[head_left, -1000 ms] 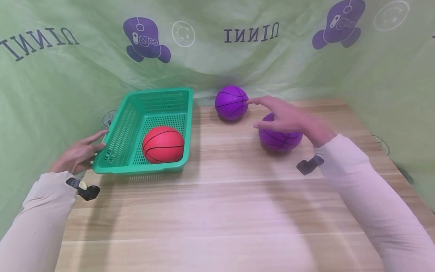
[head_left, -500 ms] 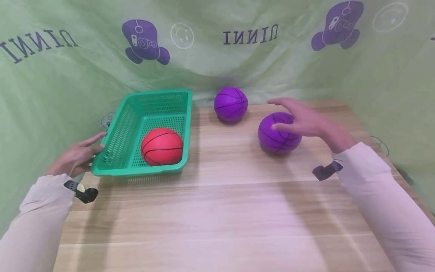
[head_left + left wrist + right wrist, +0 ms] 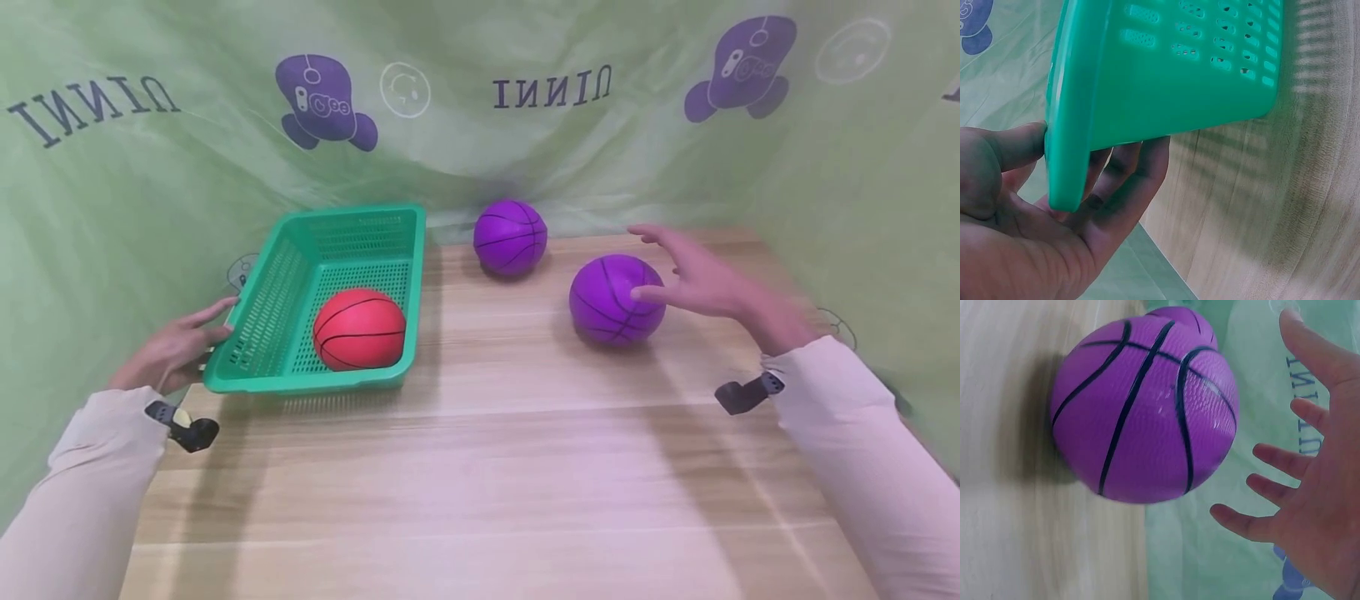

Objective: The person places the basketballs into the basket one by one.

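A green plastic basket stands at the left of the table, a red basketball inside it near the front right corner. My left hand holds the basket's left rim; in the left wrist view the thumb lies on the rim's outside and the fingers curl beneath it. On the right, a purple basketball rests on the table. My right hand hovers beside it with fingers spread, and the right wrist view shows a gap between fingers and ball. Farther back sits a second purple basketball.
The wooden table reaches back to a green printed cloth that hangs behind and along both sides. The rear purple ball sits close to this cloth. Small black cameras are strapped to both wrists.
My right hand has moved right, from over the front purple ball to its right side, uncovering more of it. The left hand keeps its hold on the basket, which stays in place.
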Action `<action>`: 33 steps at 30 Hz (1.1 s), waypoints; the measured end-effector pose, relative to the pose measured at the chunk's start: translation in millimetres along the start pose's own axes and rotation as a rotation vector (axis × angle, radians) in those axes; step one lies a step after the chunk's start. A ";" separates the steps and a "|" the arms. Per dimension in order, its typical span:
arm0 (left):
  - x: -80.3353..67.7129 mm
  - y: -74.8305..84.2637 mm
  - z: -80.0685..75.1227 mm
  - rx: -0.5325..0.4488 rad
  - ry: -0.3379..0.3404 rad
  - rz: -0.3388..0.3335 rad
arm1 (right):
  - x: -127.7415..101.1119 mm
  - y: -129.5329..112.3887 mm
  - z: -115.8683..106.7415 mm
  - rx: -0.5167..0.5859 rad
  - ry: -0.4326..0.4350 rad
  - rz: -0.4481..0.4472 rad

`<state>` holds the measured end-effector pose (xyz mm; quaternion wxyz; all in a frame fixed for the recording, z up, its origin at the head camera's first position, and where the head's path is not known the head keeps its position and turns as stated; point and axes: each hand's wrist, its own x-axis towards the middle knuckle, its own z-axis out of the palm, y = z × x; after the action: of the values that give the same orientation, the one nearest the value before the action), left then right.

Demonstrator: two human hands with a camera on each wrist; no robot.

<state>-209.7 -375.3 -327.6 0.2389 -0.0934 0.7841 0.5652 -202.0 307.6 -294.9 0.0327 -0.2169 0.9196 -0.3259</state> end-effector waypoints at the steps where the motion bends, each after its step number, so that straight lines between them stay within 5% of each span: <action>1: 0.0 0.4 0.1 -0.001 -0.003 0.000 | -1.5 2.3 -0.3 0.009 -0.001 0.011; 10: 0.2 2.7 0.1 -0.032 -0.014 0.002 | -15.8 25.6 -2.6 0.098 -0.005 0.130; 33: 2.9 2.9 -3.5 -0.031 -0.020 -0.003 | -14.9 60.6 43.8 0.330 0.006 0.138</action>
<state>-214.3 -377.1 -325.7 0.2464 -0.0927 0.7727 0.5777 -202.6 330.2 -367.7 0.0875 -0.1442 0.8664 -0.4700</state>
